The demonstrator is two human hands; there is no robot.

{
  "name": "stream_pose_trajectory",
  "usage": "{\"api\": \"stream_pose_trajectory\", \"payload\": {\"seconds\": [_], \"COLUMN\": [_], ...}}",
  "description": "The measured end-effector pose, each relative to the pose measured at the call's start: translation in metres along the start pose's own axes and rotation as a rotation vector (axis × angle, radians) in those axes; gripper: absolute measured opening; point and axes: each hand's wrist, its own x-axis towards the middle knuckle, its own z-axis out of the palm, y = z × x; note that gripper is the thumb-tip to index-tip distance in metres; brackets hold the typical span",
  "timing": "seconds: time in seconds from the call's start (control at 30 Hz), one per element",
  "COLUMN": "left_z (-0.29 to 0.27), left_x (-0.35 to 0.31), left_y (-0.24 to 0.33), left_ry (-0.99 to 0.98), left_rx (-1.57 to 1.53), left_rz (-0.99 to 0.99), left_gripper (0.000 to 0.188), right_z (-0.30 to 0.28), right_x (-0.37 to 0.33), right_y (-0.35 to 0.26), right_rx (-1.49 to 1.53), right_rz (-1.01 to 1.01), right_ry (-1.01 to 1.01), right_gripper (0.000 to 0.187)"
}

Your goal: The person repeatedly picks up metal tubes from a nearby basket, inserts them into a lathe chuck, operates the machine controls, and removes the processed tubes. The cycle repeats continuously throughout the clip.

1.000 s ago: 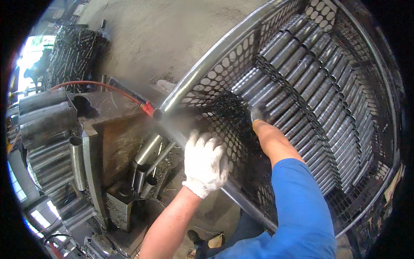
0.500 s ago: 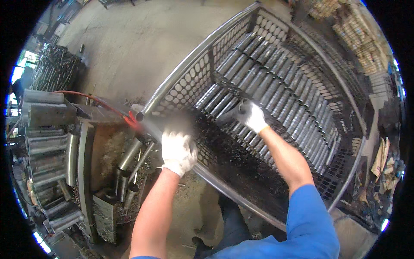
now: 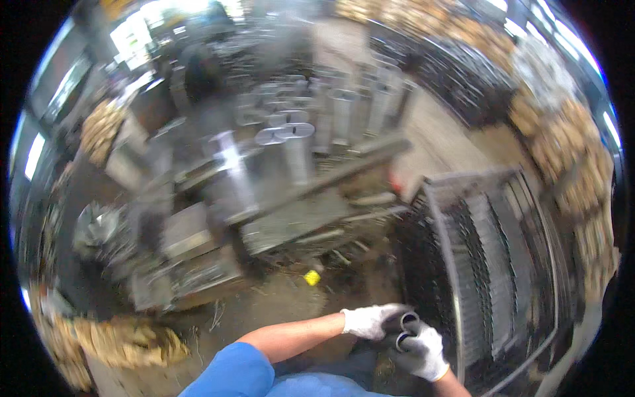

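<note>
Both my hands wear white work gloves with dark, dirty fingers. In front of my body, my left hand [image 3: 370,322] is closed around a short metal tube [image 3: 410,320], whose round open end faces up. My right hand [image 3: 426,354] grips a second metal tube [image 3: 401,342] right beside it. The two tube ends sit close together between my hands; their lower parts are hidden. To the right of my hands stands a metal basket [image 3: 456,291], holding rows of stacked metal tubes [image 3: 486,278].
Ahead is a metal workbench [image 3: 297,221] with several upright larger cylinders [image 3: 297,152]. A small bright yellow object [image 3: 312,278] lies below it. Brown sacks [image 3: 126,341] are at the lower left. Another dark bin [image 3: 450,79] stands farther back. Motion blurs much of the view.
My view has swung left toward the bench. My right hand has come out of the basket, and my left hand has left its rim. Both hands are now together, holding tubes.
</note>
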Motion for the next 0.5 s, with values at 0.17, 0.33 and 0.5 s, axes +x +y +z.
{"api": "stream_pose_trajectory", "payload": {"seconds": [0.17, 0.33, 0.5], "left_z": [-0.003, 0.005, 0.01], "left_x": [-0.233, -0.446, -0.582], "left_y": [-0.026, -0.037, -0.009], "left_ry": [0.172, 0.807, 1.468], "left_rx": [-0.143, 0.253, 0.079], "left_rz": [0.038, -0.313, -0.411], "left_gripper": [0.053, 0.053, 0.034], "right_z": [0.115, 0.156, 0.198], "right_x": [0.081, 0.172, 0.261], "right_y": [-0.163, -0.278, -0.36], "right_rx": [0.146, 0.183, 0.235], "right_rz": [-0.197, -0.436, -0.617], "right_ry": [-0.27, -0.295, -0.135], "right_gripper": [0.021, 0.02, 0.024]}}
